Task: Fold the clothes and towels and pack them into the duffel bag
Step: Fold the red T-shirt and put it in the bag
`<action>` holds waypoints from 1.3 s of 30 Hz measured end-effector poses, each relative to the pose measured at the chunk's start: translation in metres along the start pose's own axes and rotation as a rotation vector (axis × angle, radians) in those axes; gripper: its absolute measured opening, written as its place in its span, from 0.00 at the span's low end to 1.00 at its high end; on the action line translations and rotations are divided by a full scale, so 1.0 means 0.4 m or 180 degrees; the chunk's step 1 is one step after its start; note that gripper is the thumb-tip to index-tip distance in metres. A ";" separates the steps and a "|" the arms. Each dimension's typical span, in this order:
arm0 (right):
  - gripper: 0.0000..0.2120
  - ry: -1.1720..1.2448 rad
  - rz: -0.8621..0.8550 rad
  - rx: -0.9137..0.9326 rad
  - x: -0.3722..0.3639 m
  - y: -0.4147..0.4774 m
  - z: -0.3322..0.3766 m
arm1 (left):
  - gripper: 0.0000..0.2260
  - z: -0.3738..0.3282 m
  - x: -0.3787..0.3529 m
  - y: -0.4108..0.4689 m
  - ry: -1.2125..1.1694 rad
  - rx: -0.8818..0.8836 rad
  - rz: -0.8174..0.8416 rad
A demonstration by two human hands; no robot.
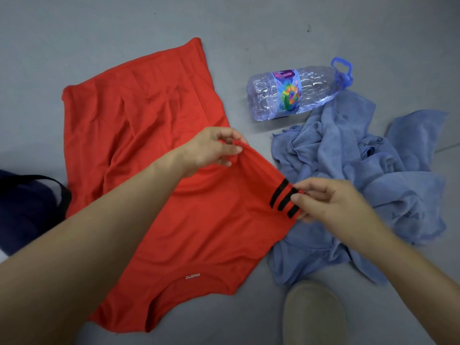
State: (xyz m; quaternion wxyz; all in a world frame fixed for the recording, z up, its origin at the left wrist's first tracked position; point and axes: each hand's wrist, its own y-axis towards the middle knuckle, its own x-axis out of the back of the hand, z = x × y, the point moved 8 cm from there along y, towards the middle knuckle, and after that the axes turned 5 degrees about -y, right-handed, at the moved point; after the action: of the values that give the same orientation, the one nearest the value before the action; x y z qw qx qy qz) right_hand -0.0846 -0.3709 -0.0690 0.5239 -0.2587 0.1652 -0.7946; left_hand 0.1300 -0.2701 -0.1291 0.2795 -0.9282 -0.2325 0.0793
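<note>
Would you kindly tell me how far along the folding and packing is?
Done: nothing visibly folded. In hand: the left hand and right hand pinch the striped sleeve of the red shirt, spread out on the floor. Still to do: the blue towels lie crumpled beside it, and everything must go into the dark bag, whose inside is out of view.

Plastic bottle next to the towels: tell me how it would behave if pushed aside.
The plastic bottle lies on its side, so it would probably roll. It looks empty, so likely light. Its neck end rests against the blue towels, which may check rolling that way.
</note>
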 end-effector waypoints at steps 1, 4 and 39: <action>0.07 -0.0246 -0.0001 0.0130 -0.037 -0.008 -0.002 | 0.09 0.018 0.010 -0.020 0.0080 -0.0002 -0.0064; 0.06 -0.1492 0.0134 0.0611 -0.176 -0.022 -0.015 | 0.13 0.108 0.034 -0.078 0.0008 0.0283 -0.0186; 0.29 -0.5591 0.2009 0.1683 -0.624 0.063 0.102 | 0.31 0.612 0.608 -0.848 0.4084 -0.0054 -0.1630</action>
State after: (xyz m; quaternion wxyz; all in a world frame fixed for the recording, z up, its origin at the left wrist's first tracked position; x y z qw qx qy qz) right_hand 0.0374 -0.1515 -0.1086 0.6909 -0.5776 -0.4071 -0.1525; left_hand 0.1446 0.2132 -0.1480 0.3645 -0.7096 -0.2336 -0.5559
